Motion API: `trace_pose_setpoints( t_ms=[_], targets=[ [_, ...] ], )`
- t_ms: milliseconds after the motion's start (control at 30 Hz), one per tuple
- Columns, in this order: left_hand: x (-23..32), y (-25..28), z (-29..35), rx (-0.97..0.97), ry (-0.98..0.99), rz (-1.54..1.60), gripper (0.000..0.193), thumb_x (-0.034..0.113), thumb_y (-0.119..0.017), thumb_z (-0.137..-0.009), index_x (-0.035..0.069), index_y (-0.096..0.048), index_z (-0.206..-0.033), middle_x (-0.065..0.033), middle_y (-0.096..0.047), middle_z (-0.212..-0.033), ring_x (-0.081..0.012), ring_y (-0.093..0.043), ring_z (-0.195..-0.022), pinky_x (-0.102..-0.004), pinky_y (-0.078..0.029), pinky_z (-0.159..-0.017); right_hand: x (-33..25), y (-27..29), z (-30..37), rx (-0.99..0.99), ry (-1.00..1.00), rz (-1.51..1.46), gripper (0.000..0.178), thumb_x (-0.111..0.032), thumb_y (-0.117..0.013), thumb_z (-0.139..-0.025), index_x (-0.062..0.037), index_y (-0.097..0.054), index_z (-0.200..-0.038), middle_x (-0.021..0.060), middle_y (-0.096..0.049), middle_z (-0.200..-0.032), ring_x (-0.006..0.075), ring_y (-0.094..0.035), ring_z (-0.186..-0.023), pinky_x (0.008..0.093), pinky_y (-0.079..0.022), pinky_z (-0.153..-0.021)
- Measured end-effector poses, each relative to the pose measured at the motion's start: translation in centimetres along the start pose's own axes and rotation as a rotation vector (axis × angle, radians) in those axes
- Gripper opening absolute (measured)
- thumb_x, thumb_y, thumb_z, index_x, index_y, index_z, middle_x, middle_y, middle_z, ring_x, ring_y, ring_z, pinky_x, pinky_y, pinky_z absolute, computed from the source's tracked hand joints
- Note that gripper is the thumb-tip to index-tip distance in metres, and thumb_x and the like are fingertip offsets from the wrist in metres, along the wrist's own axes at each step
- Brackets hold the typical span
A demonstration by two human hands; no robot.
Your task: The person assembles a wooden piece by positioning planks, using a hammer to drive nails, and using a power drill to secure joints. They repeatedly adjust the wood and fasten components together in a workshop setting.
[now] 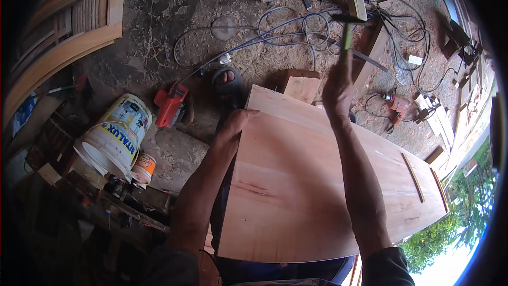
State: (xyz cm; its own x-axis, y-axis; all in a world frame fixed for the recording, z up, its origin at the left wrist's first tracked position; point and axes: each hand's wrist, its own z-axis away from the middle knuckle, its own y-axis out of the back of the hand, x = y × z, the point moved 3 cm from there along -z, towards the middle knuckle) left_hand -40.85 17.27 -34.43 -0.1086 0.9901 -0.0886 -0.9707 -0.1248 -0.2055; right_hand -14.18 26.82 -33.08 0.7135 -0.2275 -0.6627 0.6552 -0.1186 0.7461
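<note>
A broad, pale reddish wooden panel (296,180) lies in front of me, stretching away to the right. My left hand (242,123) grips its left edge close to the far corner, thumb side over the top face; the fingers underneath are hidden. Above the panel's far edge, my right hand (338,95) is closed round a hammer (347,39) with a green handle section and dark head. The head points away from me, raised clear of the panel. Two thin wooden strips (413,177) lie at the panel's right end.
Beyond the panel, a sandalled foot (227,80) and wood blocks (301,89) are on the floor. Tangled cables (296,26), a red power tool (171,105) and a red drill (397,107) lie around. At left stand a white bucket (119,127) and a wooden frame (69,45).
</note>
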Motion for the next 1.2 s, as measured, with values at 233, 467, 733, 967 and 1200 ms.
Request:
trace_pose_setpoints(
  t_ms=[233, 467, 733, 967, 1200],
  targets=[
    [-0.3, 1.1, -0.7, 0.015, -0.019, -0.045, 0.042, 0.023, -0.059, -0.091, -0.004, -0.058, -0.123, -0.0149, -0.063, -0.117, -0.0207, -0.059, -0.108, -0.0356, -0.045, -0.096, 0.1, 0.9, -3.7, -0.225, -0.034, -0.073, 0.052, -0.01, -0.042, -0.096, -0.0135, -0.034, -0.147, 0.0234, -0.065, -0.094, 0.0276, -0.064, -0.065, 0.0369, -0.053, -0.062],
    [-1.6, 1.4, -0.4, 0.095, -0.066, -0.13, 0.042, 0.026, -0.061, -0.091, -0.005, -0.06, -0.119, -0.0143, -0.064, -0.116, -0.0216, -0.058, -0.11, -0.0347, -0.044, -0.096, -0.3, -1.7, -0.6, -0.531, -0.147, -0.06, 0.048, -0.01, -0.044, -0.096, -0.0124, -0.039, -0.143, 0.0278, -0.058, -0.111, 0.0392, -0.064, -0.086, 0.0426, -0.052, -0.071],
    [-1.7, 1.0, -0.9, 0.032, -0.05, -0.038, 0.039, 0.025, -0.064, -0.089, -0.004, -0.063, -0.116, -0.0116, -0.066, -0.11, -0.0179, -0.062, -0.098, -0.0324, -0.047, -0.089, 1.5, -2.9, 6.4, -0.821, -0.336, 0.052, 0.063, -0.007, -0.049, -0.093, -0.0207, -0.028, -0.151, 0.0326, -0.061, -0.11, 0.0393, -0.065, -0.096, 0.0396, -0.054, -0.079],
    [-0.3, 0.6, 0.5, 0.08, -0.029, -0.038, 0.042, 0.025, -0.062, -0.091, -0.005, -0.059, -0.121, -0.0125, -0.065, -0.115, -0.0201, -0.06, -0.104, -0.033, -0.044, -0.095, -1.5, 0.2, -3.2, -0.361, -0.172, -0.071, 0.042, -0.016, -0.043, -0.098, -0.0133, -0.043, -0.14, 0.0293, -0.057, -0.114, 0.0444, -0.061, -0.098, 0.0459, -0.055, -0.071],
    [-1.1, 1.6, -1.0, 0.049, -0.043, -0.032, 0.04, 0.026, -0.061, -0.091, -0.003, -0.06, -0.119, -0.0102, -0.065, -0.11, -0.0186, -0.061, -0.096, -0.0347, -0.047, -0.089, 2.4, -2.9, 4.3, -1.065, -0.201, 0.088, 0.044, -0.018, -0.048, -0.096, -0.0161, -0.046, -0.139, 0.0278, -0.062, -0.114, 0.0423, -0.063, -0.101, 0.0472, -0.054, -0.08]
  ],
)
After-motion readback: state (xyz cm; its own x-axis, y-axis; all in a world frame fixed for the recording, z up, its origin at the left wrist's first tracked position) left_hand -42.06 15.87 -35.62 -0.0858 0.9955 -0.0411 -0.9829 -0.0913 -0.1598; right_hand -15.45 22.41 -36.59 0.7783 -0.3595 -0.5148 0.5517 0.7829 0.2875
